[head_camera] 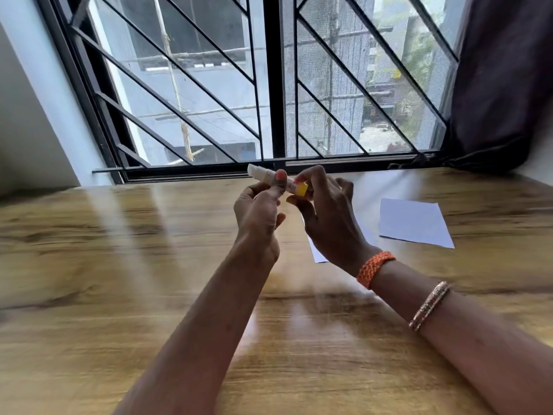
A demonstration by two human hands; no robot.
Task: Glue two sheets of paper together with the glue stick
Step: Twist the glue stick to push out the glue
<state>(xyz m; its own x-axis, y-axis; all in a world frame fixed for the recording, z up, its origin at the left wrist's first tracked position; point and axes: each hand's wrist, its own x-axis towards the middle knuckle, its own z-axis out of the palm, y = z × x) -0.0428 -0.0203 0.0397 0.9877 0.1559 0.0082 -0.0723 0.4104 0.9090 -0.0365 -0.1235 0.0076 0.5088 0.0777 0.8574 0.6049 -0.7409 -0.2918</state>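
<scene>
- The left hand (258,209) pinches the glue stick (276,182) around its middle, thumb on top, just above the centre of the frame, lifted off the worktop (119,250).
- The right hand (324,217) has its fingertips closed on the yellow end of the stick, at the right; the pale end points up and to the left toward the window (269,85).
- This looks like the step of readying the stick: turning the yellow base or working the ends apart. I cannot tell whether a cap is on.
- To do it well, hold the barrel firmly and turn only the end piece, bringing out a short length of glue so it does not snap.
- One sheet of paper (414,223) lies flat at centre right; a second sheet (318,254) shows partly beneath the right wrist, both near and untouched.
- Bring the stick down over the nearer sheet before spreading.
</scene>
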